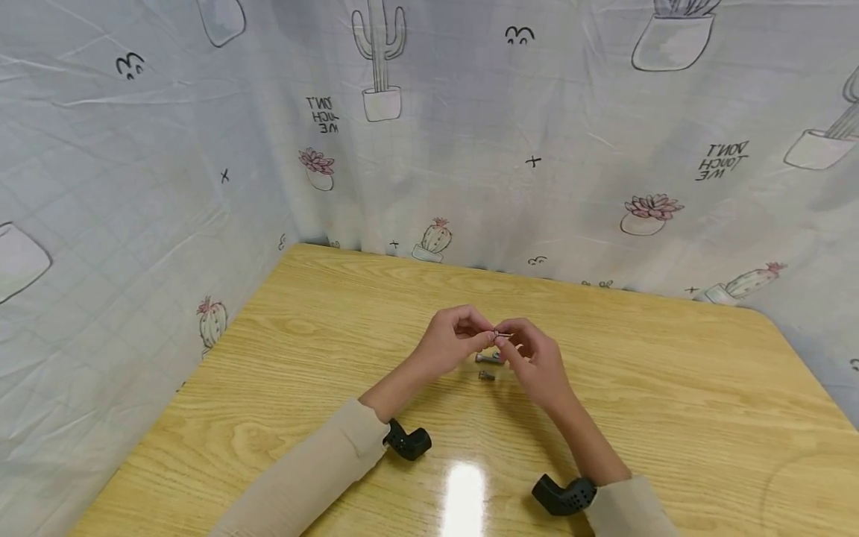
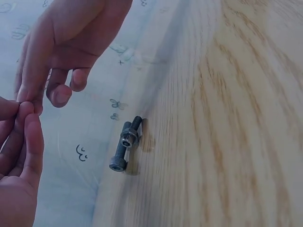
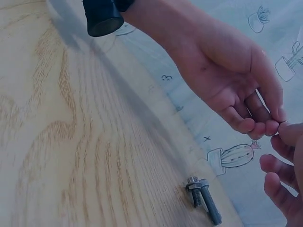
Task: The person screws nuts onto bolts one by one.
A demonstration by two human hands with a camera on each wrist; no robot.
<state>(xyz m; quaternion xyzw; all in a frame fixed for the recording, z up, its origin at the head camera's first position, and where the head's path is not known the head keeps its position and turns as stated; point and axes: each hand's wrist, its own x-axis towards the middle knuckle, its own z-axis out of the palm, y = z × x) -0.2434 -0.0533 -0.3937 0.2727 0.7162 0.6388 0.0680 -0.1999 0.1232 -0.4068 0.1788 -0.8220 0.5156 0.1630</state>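
Observation:
Over the middle of the table, my left hand (image 1: 451, 343) and right hand (image 1: 540, 364) meet fingertip to fingertip. Between them they pinch a small thin screw (image 1: 505, 335), its shiny shank showing in the head view; in both wrist views the fingers hide most of it. Below the hands lie a long socket-head bolt (image 1: 485, 359) and a shorter bolt with a nut (image 1: 486, 375). The right wrist view shows the long bolt (image 3: 211, 206) right beside the short one (image 3: 193, 186). My left hand's remaining fingers (image 2: 33, 146) are bent inward.
A wood-grain table (image 1: 322, 335) spreads under both arms. Behind it and on the left hangs a pale curtain (image 1: 456, 134) printed with cacti. Each wrist carries a black camera mount, the left one (image 1: 409, 441) and the right one (image 1: 564, 496) close above the tabletop.

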